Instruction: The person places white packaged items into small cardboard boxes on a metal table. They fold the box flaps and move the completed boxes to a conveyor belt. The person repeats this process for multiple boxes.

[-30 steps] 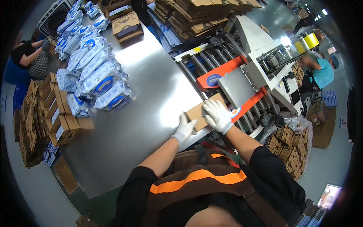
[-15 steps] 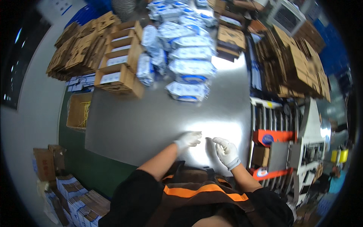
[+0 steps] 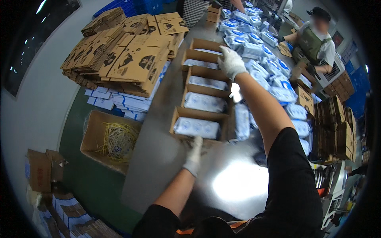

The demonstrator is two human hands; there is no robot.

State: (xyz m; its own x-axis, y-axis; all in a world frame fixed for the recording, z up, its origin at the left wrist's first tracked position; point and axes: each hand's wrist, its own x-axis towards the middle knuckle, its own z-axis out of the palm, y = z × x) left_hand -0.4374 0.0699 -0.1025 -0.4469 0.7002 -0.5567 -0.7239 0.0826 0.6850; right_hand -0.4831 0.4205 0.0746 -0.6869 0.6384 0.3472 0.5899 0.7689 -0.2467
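Note:
A row of open cardboard boxes (image 3: pixel 180 121) stands on the metal table, each with a white and blue soft packet (image 3: pixel 197 127) inside. My left hand (image 3: pixel 193 157), in a white glove, grips the nearest box at its front wall; some of its fingers are blurred against the cardboard. My right hand (image 3: pixel 233 64), also gloved, reaches to the far end of the row. Its fingers curl over the right corner of a far box, and their tips are partly hidden. Just right of the row lies a loose packet (image 3: pixel 242 122).
Many similar packets (image 3: pixel 282 94) lie heaped to the right. Flattened cartons (image 3: pixel 133 59) are piled at the left, above a floor-level carton (image 3: pixel 92 152) of yellow straps. Across the table stands another person (image 3: pixel 315 41). The metal table (image 3: pixel 149 158) has its left edge beside green floor.
The view has swung left. My hands, which were apart over the bare table top, are now at the near and far ends of the box row.

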